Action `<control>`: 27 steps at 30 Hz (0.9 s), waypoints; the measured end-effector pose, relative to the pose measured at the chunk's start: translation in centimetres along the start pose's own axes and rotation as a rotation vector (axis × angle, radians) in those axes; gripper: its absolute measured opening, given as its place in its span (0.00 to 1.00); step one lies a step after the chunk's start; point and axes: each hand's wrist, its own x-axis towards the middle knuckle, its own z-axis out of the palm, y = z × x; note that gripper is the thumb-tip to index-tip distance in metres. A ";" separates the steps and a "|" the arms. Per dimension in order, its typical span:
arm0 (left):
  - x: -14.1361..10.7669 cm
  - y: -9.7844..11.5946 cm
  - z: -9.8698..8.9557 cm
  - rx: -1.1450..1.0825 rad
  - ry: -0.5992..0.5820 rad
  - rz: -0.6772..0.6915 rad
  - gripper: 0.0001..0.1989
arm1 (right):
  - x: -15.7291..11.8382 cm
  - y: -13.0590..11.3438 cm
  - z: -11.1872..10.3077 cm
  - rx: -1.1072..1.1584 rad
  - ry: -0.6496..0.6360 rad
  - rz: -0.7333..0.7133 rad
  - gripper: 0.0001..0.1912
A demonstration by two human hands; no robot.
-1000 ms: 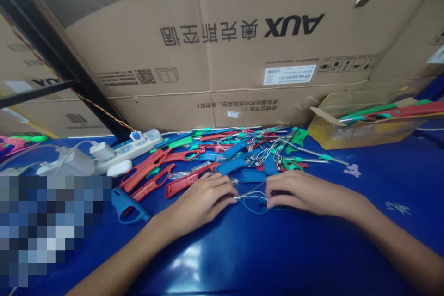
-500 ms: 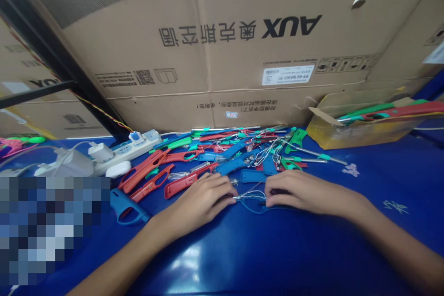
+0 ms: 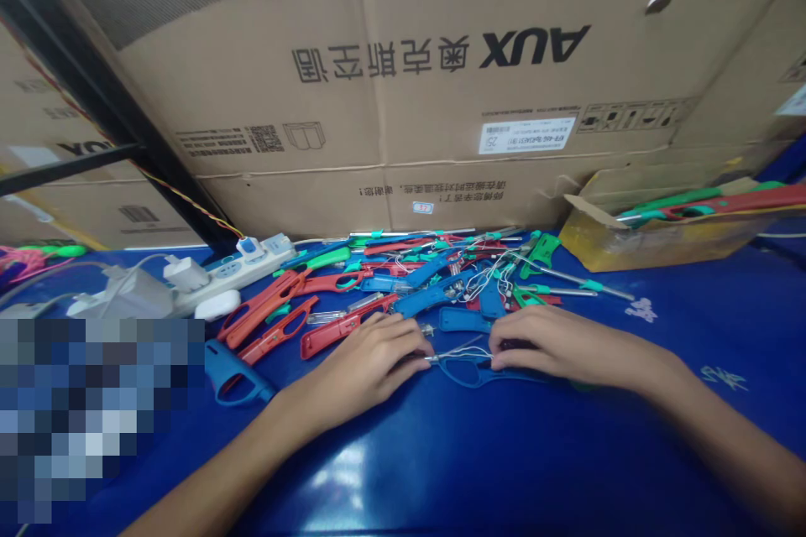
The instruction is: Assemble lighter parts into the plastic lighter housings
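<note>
Near the middle of the blue table [image 3: 403, 461], my left hand [image 3: 391, 352] pinches the end of a small metal part [image 3: 434, 358] with thin white wires [image 3: 469, 351]. The wires run right to my right hand [image 3: 525, 340], whose fingers are closed; what is inside them is mostly hidden. Under the wires lies a blue lighter handle [image 3: 466, 373] with a looped grip, partly covered by my right hand. Just behind my hands is a blue half shell [image 3: 464, 319]. A red half shell [image 3: 333, 336] lies beyond my left wrist.
A pile of red, blue and green lighter parts [image 3: 434, 289] lies behind my hands. A power strip [image 3: 248, 268] with plugs stands at the left, near a blue handle [image 3: 232, 373]. An open carton [image 3: 667, 243] holds lighters at the right. A large cardboard box [image 3: 403, 117] stands behind.
My right hand has moved slightly right, away from my left hand, and more of the white wires and the blue handle shows. The view has shifted a little.
</note>
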 end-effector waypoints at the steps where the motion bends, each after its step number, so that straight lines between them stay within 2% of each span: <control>1: 0.0 0.0 0.0 0.000 -0.001 -0.001 0.07 | 0.0 0.0 0.0 -0.002 0.003 0.002 0.15; 11: 0.0 -0.1 0.0 0.015 -0.016 -0.032 0.07 | 0.2 -0.8 0.2 -0.014 -0.022 0.001 0.16; 27: -0.1 -0.1 -0.1 0.004 -0.020 -0.019 0.07 | 0.3 -0.4 0.5 -0.108 0.025 -0.006 0.18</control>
